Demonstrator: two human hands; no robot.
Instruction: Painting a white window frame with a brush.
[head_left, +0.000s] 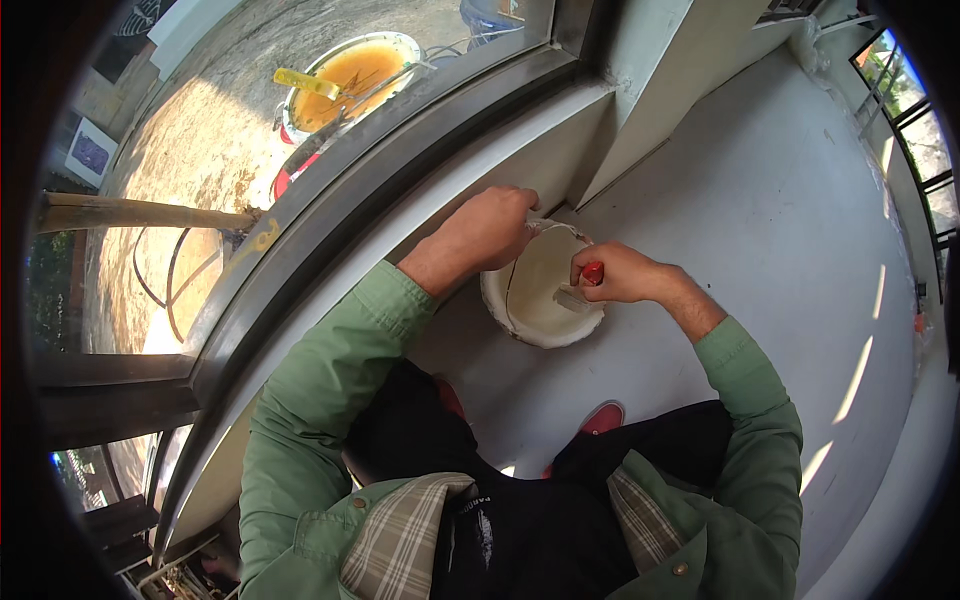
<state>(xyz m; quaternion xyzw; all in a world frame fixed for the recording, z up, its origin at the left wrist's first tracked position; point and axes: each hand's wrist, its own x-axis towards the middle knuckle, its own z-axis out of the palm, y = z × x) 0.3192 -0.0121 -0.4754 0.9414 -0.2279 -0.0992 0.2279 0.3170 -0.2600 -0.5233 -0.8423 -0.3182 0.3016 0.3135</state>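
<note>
A white paint bucket (495, 300) with a paint-crusted rim stands on the floor between my feet and the wall, and pale paint coats its inside. My left hand (491, 225) is at the far left part of the rim, fingers curled by the wire handle; whether it grips the rim or the handle is hidden. My right hand (619, 271) grips the red handle of a paintbrush (575, 298) at the bucket's right side. The brush's wide head points down and left, inside the bucket's mouth.
A metal window frame (360, 172) and sill run along my left, beside a wall corner (600, 157). Beyond the glass stand a bucket of orange-brown liquid (360, 64) with a yellow-handled tool and a wooden pole (142, 212). My red shoes (602, 416) are on the grey floor.
</note>
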